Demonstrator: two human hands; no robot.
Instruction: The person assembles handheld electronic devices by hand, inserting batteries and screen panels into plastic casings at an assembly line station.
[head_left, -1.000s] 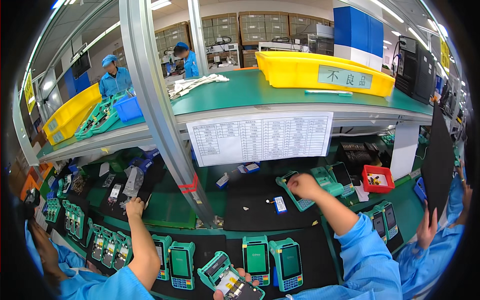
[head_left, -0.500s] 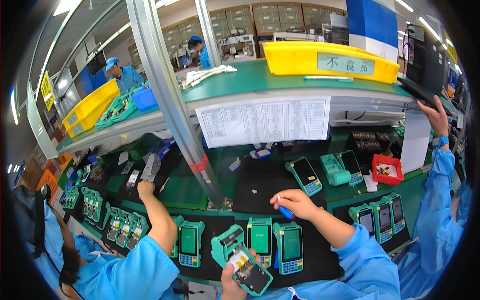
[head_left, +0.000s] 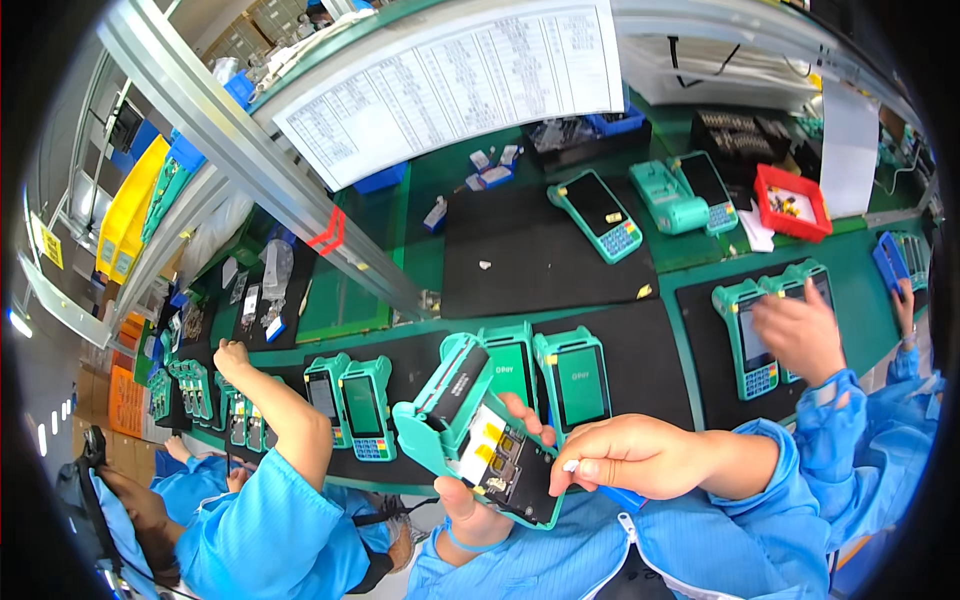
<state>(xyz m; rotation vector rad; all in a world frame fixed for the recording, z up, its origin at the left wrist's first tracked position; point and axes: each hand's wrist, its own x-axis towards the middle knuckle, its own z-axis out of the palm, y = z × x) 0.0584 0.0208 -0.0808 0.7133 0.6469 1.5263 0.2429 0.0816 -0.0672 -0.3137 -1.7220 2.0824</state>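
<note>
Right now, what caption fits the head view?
Left hand holds an opened green terminal back-up; right hand pinches a small white part at its edge.

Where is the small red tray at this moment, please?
In the head view, the red tray sits far right on the green bench, beside a teal payment terminal.

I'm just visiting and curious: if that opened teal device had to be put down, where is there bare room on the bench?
The black mat behind the two upright terminals is mostly bare, left of the lone terminal. The near strip with the terminal pair is crowded. The left hand holds the open device, the right hand touching it.
</note>
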